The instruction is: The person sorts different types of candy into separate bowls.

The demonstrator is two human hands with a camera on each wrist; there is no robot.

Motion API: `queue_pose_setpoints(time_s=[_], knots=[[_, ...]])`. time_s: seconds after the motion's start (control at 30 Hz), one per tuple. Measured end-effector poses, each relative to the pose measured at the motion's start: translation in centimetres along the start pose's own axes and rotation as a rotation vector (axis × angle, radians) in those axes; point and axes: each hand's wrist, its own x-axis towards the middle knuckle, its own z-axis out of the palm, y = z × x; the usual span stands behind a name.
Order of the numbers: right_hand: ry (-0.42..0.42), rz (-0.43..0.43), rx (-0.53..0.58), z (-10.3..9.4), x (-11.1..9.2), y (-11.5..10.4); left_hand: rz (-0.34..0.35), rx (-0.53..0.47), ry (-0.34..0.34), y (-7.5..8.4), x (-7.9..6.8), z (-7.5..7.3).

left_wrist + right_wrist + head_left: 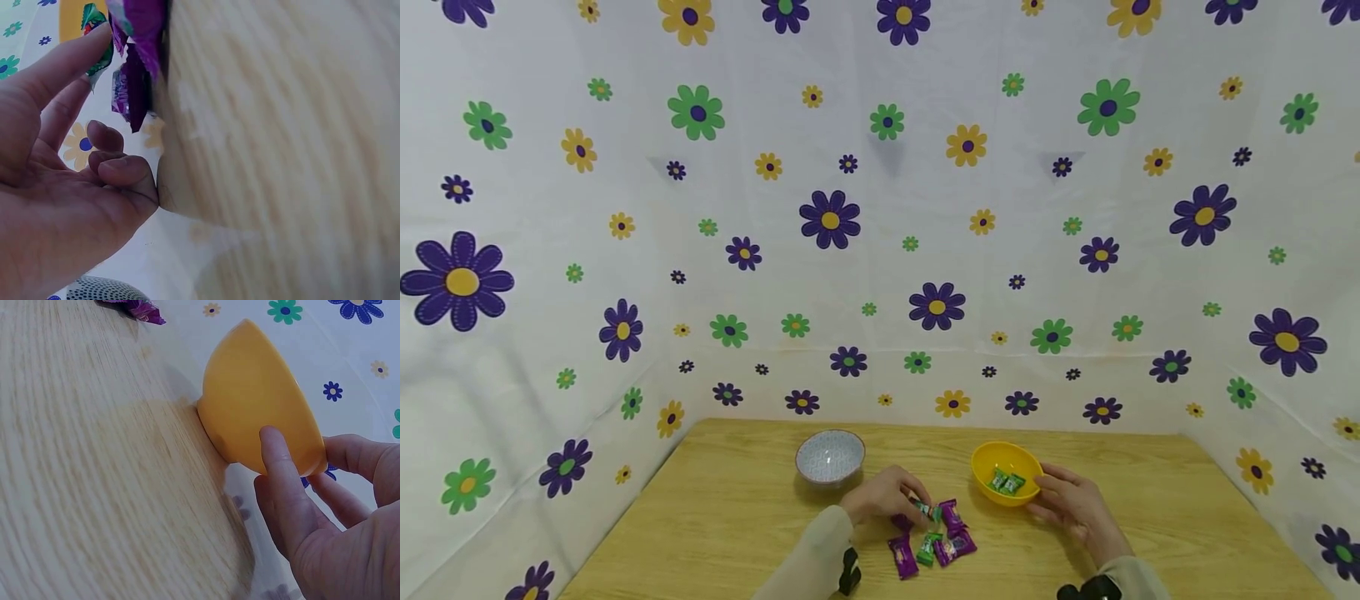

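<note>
Right now, from the head view, your left hand (887, 493) reaches over the loose candies, thumb and finger narrowed on a green candy (929, 511) beside the purple candies (956, 547); another loose green candy (928, 549) lies nearer you. Your right hand (1075, 507) holds the side of the yellow bowl (1000, 455), where green candies (1007, 482) lie; the patterned bowl (831, 457) stands apart, farther left. In the left wrist view, the green candy sits at your fingertips, so the step seems to be picking it up; the next move likely calls for lifting without dragging purple ones. The right wrist view shows your fingers curved against the yellow bowl, probably steadying it.
</note>
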Motion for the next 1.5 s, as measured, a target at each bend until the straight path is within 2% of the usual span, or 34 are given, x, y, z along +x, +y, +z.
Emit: queue_pose_setpoints(time_s=[0.27, 0.5, 0.8, 0.97, 1.3, 1.5], knots=[[0.01, 0.007, 0.005, -0.2, -0.1, 0.4, -0.032, -0.009, 0.039, 0.0, 0.1, 0.3], [0.004, 0.01, -0.004, -0.2, -0.2, 0.4, -0.03, -0.047, 0.078, 0.5, 0.5, 0.5], [-0.004, -0.011, -0.034, 0.3, 0.1, 0.2, -0.04, -0.046, 0.136, 1.1, 0.9, 0.5], [-0.004, -0.023, -0.024, 0.3, 0.0, 0.1, -0.02, -0.063, 0.155, 1.7, 1.2, 0.6], [-0.013, -0.032, -0.027, 0.2, -0.1, 0.1, 0.013, -0.157, 0.175, 3.3, 1.7, 1.8], [-0.008, -0.031, -0.053, 0.1, 0.1, -0.1, 0.006, -0.132, 0.219, 4.1, 2.9, 2.8]])
